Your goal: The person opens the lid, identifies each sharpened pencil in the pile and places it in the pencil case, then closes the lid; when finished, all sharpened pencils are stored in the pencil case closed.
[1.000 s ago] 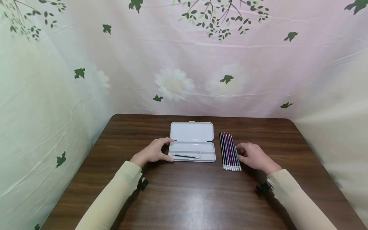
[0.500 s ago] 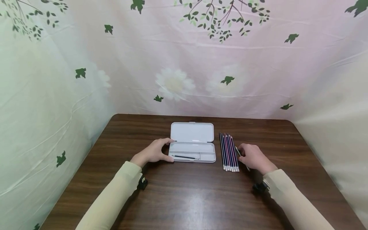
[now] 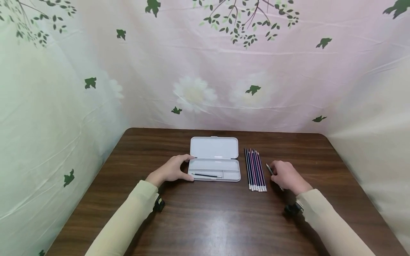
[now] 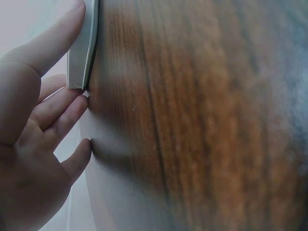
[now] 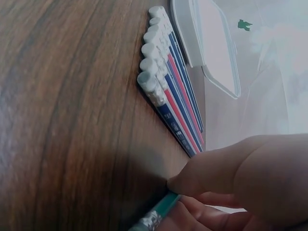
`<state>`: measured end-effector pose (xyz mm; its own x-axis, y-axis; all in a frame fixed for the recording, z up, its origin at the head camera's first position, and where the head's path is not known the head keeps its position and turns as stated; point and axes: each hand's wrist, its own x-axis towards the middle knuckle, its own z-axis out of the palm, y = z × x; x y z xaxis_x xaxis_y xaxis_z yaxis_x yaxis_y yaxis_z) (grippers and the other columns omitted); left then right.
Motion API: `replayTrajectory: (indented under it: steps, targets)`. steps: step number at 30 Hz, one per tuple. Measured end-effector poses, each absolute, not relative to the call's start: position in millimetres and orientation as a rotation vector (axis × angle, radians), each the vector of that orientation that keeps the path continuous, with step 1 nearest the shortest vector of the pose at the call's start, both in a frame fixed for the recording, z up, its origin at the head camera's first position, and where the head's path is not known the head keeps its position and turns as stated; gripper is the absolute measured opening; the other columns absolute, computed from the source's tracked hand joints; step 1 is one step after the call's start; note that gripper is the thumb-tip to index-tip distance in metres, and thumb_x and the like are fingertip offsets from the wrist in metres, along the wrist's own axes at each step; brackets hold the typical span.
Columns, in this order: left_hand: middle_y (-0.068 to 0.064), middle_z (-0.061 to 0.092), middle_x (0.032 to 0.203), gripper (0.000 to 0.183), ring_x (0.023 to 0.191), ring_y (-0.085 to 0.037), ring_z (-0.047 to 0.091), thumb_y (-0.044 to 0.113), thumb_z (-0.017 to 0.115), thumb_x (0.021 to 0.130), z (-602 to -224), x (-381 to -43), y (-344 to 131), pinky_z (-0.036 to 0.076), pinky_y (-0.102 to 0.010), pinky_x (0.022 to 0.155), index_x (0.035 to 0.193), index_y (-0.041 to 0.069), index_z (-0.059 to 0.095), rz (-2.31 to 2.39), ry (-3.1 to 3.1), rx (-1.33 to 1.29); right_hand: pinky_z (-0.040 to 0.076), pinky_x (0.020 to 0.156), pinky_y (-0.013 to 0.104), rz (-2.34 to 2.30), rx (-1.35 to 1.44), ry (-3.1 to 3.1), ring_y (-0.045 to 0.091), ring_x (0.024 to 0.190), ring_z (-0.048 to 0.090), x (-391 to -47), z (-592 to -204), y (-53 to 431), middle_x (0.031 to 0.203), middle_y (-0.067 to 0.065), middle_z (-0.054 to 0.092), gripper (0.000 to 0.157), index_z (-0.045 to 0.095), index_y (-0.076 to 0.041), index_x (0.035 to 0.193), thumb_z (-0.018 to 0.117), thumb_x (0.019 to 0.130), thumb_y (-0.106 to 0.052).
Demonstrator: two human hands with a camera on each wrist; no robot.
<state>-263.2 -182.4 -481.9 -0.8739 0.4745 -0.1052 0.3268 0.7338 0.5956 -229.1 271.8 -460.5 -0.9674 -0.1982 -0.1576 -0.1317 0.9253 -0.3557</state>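
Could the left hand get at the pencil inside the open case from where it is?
Probably yes: the left hand is at one end of the case, the lid is open, and nothing covers the pencil. It may need to release the case first.

The case [image 3: 213, 164] is white, the pencils in the row [image 3: 255, 170] are dark blue and red with white erasers [image 5: 149, 50], the separate pencil [image 5: 166, 204] is green, the bench [image 3: 211, 220] is brown with darker grain, and the pinkish cloth [image 3: 205, 60] bears dark green birds [image 3: 253, 89].
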Motion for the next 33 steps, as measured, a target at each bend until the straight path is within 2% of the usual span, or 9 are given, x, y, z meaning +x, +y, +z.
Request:
replayTrajectory:
  steps: [12,18,25,33]
  targets:
    - [-0.010,0.062,0.138,0.089,0.132,-0.025,0.055,0.045,0.094,0.077,-480.2,-263.8,-182.1,0.042,-0.047,0.115,0.151,0.014,0.055,0.866,2.685,0.631,0.056,0.075,0.049,-0.568,-0.247,2.942,0.029,0.085,0.062,-228.6,-450.7,276.7,0.100,0.019,0.069,0.028,0.066,0.007,0.117,0.073,0.093,-0.006]
    - [-0.010,0.062,0.138,0.088,0.132,-0.026,0.055,0.045,0.094,0.077,-479.1,-261.4,-182.4,0.043,-0.047,0.115,0.151,0.015,0.055,0.875,2.678,0.622,0.055,0.071,0.044,-0.634,-0.403,3.001,0.025,0.082,0.061,-227.6,-451.3,266.9,0.096,0.013,0.068,0.023,0.068,0.002,0.116,0.070,0.093,-0.003]
    - [-0.008,0.063,0.137,0.088,0.131,-0.024,0.055,0.044,0.094,0.078,-481.2,-262.2,-182.9,0.043,-0.047,0.115,0.150,0.015,0.056,0.870,2.681,0.632,0.059,0.081,0.050,-0.643,-0.661,3.044,0.025,0.093,0.068,-222.4,-450.2,246.7,0.106,0.014,0.071,0.026,0.072,0.000,0.118,0.069,0.092,0.001]
    - [-0.008,0.063,0.137,0.087,0.131,-0.024,0.055,0.043,0.095,0.078,-482.0,-263.0,-182.9,0.043,-0.047,0.114,0.150,0.014,0.056,0.867,2.687,0.626,0.052,0.069,0.035,-0.691,-0.951,3.025,0.013,0.082,0.057,-224.1,-445.7,216.5,0.100,0.003,0.067,0.028,0.077,-0.007,0.117,0.068,0.092,0.004]
